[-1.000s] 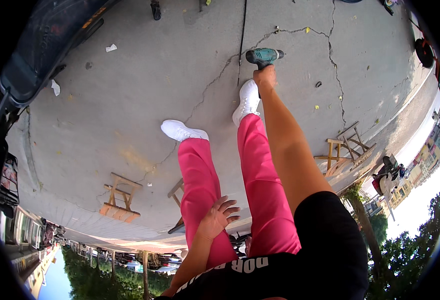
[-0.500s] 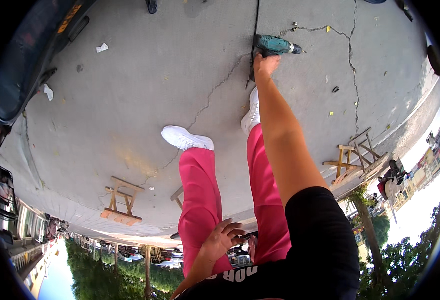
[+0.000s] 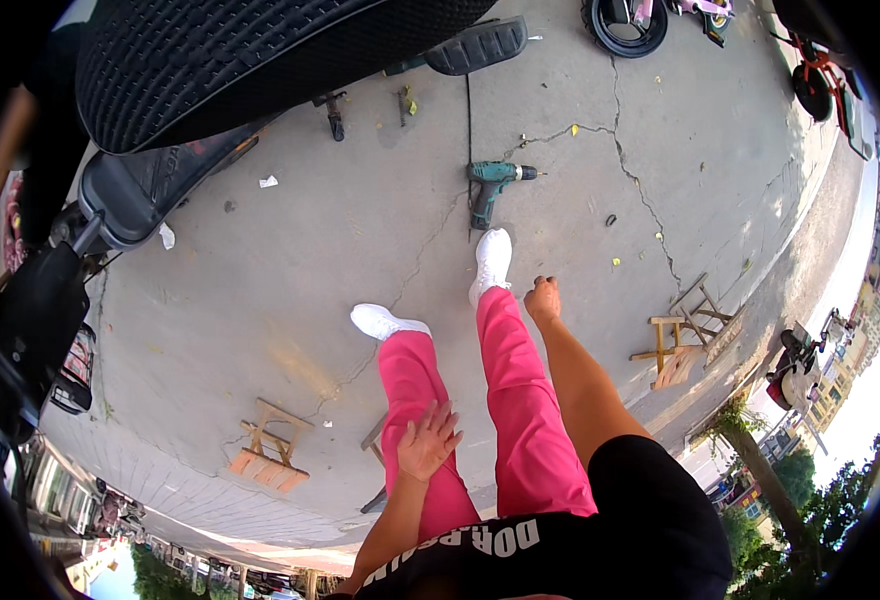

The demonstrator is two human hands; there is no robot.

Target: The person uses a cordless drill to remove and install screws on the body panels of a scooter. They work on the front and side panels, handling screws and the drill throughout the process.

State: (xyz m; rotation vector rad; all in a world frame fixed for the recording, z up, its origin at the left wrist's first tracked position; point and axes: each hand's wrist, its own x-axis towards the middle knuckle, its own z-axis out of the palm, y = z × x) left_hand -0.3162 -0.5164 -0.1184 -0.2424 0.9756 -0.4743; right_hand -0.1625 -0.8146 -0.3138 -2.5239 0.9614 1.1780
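A teal and black cordless drill (image 3: pixel 493 178) lies on its side on the grey pavement, beyond my right shoe (image 3: pixel 494 258). Its bit points right and its battery end faces the shoe. My right hand (image 3: pixel 543 299) hangs to the right of that shoe, apart from the drill, fingers curled in with nothing visible in them. Over my left thigh, my left hand (image 3: pixel 428 446) is empty, its fingers spread. A thin dark strip (image 3: pixel 469 120) runs along the ground to the drill.
A scooter with a black textured seat (image 3: pixel 260 65) and a footrest (image 3: pixel 480 46) fills the upper left. Wooden folding stools stand at left (image 3: pixel 270 448) and right (image 3: pixel 668 350). A small pink bike's wheel (image 3: pixel 624 28) shows at the top. Cracks and paper scraps (image 3: pixel 268 182) mark the pavement.
My right hand has let go of the drill and drawn back toward me. My left hand has spread its fingers. The view has shifted, bringing the scooter seat and pink bike in.
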